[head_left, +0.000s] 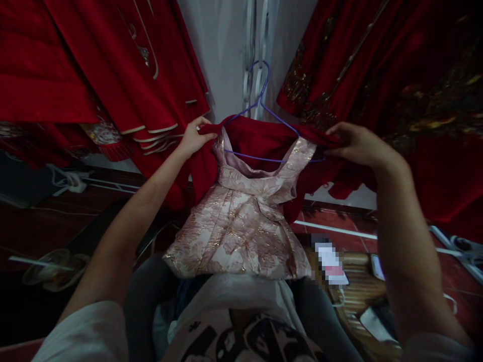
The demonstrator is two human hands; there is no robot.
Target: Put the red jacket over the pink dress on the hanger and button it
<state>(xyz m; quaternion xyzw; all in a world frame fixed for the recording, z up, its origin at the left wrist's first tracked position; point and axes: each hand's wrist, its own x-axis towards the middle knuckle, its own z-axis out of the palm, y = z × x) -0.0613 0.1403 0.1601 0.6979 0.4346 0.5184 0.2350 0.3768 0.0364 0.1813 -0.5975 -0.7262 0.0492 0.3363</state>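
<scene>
A pink-and-gold brocade dress [245,226] hangs from a purple wire hanger [266,108], its hook caught on a metal chain. Behind the dress, a red garment [260,133] is stretched sideways across the hanger. My left hand [196,138], with a ring on one finger, pinches the red cloth at the left shoulder. On the other side my right hand [354,143] grips the same red cloth between thumb and fingers. The dress skirt reaches down to my lap.
Red garments with trim [124,75] hang at left, and red gold-embroidered garments [339,60] at right. The metal chain [247,85] runs down a pale wall. A wooden slatted surface [358,296] at lower right bears a phone with a cable. A plastic container [53,269] stands at lower left.
</scene>
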